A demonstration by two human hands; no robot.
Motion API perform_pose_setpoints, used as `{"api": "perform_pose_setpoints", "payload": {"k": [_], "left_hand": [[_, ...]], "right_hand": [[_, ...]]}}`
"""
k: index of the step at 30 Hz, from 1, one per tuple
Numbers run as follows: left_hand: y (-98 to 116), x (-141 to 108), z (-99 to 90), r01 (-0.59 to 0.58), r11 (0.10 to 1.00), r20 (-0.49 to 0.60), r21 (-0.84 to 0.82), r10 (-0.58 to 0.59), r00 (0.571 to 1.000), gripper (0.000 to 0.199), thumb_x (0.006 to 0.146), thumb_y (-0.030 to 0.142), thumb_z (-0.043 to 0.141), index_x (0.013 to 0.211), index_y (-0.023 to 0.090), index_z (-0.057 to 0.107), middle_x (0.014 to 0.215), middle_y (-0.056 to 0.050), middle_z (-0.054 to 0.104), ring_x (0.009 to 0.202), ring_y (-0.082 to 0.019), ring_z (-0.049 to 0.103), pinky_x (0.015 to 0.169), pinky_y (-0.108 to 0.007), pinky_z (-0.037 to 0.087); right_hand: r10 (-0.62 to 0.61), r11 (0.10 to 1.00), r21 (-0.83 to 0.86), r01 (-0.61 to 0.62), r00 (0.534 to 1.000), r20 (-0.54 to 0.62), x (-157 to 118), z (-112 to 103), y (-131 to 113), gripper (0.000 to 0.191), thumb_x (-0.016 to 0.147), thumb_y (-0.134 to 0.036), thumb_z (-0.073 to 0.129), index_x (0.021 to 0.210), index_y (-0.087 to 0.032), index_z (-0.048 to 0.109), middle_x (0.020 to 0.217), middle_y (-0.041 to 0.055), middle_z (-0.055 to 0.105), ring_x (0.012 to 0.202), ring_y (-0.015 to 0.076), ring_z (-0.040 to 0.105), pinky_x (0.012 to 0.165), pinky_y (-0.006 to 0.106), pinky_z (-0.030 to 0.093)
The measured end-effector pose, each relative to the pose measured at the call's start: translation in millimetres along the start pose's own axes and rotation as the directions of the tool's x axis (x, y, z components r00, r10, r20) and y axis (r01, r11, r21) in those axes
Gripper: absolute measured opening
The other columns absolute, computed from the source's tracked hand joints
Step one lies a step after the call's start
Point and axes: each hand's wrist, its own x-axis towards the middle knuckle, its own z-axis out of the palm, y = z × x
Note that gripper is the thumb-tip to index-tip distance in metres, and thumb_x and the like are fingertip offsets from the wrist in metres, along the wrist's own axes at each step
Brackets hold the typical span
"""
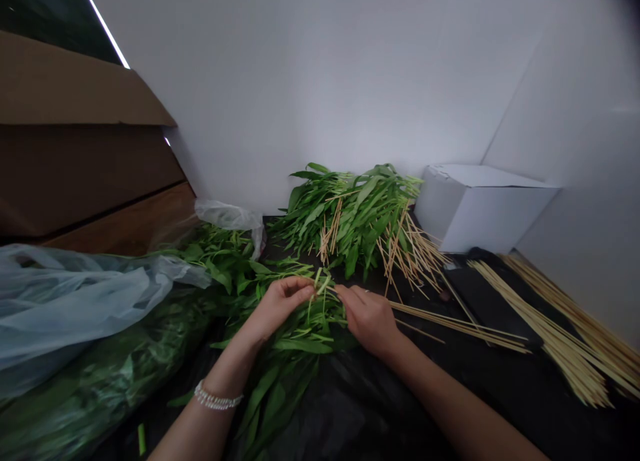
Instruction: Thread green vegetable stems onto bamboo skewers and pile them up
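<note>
Hands above dark covering, white walls beyond

A pale beaded bracelet circles one wrist; both forearms are bare.

Near me, the bag is of thin, slightly glossy plastic. The sticks look like matt wood, and the white box seems smooth.
</note>
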Motion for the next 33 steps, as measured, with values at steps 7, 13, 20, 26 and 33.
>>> {"api": "perform_pose_setpoints", "payload": {"k": [7,13,20,26,33], "left_hand": [[13.6,-6.7,-20.9,-0.277,0.880,0.388,0.386,0.117,0.914,0.022,0.067,0.036,0.079,0.081,0.020,0.075,0.102,-0.009,0.070,0.099,-0.025,0.062,0.091,-0.034,0.045],[6.3,-6.0,-31.6,-0.337,0.781,0.378,0.526,0.141,0.915,0.042,0.055,0.035,0.087,0.093,0.024,0.074,0.113,-0.009,0.068,0.106,-0.027,0.060,0.094,-0.035,0.043],[13.4,-4.6,-30.5,-0.222,0.896,0.218,0.383,0.146,0.965,0.016,0.069,0.034,0.078,0.062,0.020,0.073,0.099,-0.009,0.073,0.093,-0.026,0.066,0.085,-0.032,0.047],[13.7,1.5,-30.5,-0.265,0.964,-0.307,-0.011,0.249,0.918,0.038,0.078,0.046,0.069,0.103,0.018,0.074,0.097,-0.009,0.073,0.092,-0.023,0.063,0.079,-0.028,0.047],[8.7,3.2,-20.8,-0.116,0.944,-0.175,-0.310,0.063,0.983,0.041,0.081,0.041,0.068,0.110,0.013,0.071,0.056,0.005,0.048,0.055,-0.009,0.046,0.057,-0.021,0.040]], "right_hand": [[0.069,0.998,-0.010,-0.069,0.996,-0.053,1.6,-3.6,5.6,0.027,0.096,-0.016,0.041,0.110,-0.013,0.064,0.077,0.0040,0.065,0.067,0.0126,0.059,0.064,0.024,0.041],[0.128,0.991,-0.027,-0.132,0.985,-0.115,5.1,-9.4,11.3,0.026,0.097,-0.017,0.040,0.108,-0.014,0.064,0.077,0.0048,0.067,0.068,0.0125,0.062,0.063,0.023,0.042],[0.195,0.980,-0.011,-0.199,0.967,-0.166,5.1,-10.5,18.4,0.026,0.097,-0.018,0.039,0.109,-0.014,0.062,0.084,0.0069,0.069,0.073,0.0140,0.065,0.064,0.024,0.043],[0.209,0.977,0.002,-0.212,0.964,-0.164,5.3,-10.7,15.7,0.028,0.098,-0.018,0.036,0.106,-0.014,0.062,0.081,0.0062,0.068,0.068,0.0136,0.064,0.062,0.024,0.043],[0.121,0.993,0.011,-0.121,0.986,-0.113,4.9,-9.2,10.4,0.026,0.098,-0.017,0.038,0.106,-0.013,0.063,0.079,0.0055,0.068,0.069,0.0123,0.063,0.063,0.023,0.042]]}}
